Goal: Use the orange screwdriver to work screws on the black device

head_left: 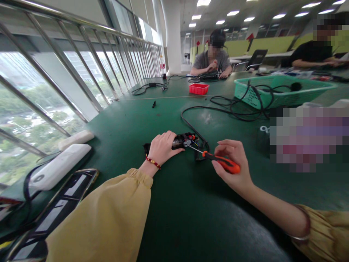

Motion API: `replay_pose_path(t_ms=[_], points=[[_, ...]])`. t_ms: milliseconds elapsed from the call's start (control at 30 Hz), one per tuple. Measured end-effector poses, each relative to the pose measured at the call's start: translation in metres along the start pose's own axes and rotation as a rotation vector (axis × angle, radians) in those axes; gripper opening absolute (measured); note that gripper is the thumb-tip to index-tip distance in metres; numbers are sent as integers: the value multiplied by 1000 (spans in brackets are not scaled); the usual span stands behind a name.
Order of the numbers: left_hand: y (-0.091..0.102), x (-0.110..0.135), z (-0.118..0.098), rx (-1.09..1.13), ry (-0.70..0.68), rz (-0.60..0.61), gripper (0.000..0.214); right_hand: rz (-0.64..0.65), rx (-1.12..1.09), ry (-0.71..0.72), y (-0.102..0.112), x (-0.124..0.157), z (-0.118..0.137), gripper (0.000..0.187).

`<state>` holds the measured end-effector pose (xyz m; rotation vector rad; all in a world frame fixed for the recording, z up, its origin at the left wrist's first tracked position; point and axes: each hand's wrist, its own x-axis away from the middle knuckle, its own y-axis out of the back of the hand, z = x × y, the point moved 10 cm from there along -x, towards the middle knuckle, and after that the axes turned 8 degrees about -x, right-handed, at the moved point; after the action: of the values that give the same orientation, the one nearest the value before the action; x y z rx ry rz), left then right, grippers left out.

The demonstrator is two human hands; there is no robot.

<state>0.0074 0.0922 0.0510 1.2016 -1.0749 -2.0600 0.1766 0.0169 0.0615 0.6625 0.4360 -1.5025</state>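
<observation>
On the green table lies a black cylindrical electrical device, its right end opened up with coloured wires and small parts showing. My left hand is closed over the device's left part and presses it against the table. A screwdriver with an orange and black handle is held in my right hand, between thumb and fingers. The screwdriver's thin shaft points left, and its tip meets a small grey part at the device's open end; the exact contact is too small to make out. A black cord runs from the device.
A green basket with cables stands at the right, a small red tray further back. White objects and a phone-like dark slab lie left, near the metal railing. A person sits across the table, another person at far right.
</observation>
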Motion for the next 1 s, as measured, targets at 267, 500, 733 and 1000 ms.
replay_pose_path(t_ms=[267,500,733,1000], points=[[1,0,-1,-5,-8,-15,46,-44,-48,-42,2,-1,-3,37],[2,0,-2,-9,-19,-28,46,14,34,-132,-4,1,-11,19],[2,0,-2,-14,-17,-20,46,-1,-27,-50,-4,0,-1,45],[2,0,-2,-17,-16,-20,47,-132,-37,-36,9,-1,-1,43]])
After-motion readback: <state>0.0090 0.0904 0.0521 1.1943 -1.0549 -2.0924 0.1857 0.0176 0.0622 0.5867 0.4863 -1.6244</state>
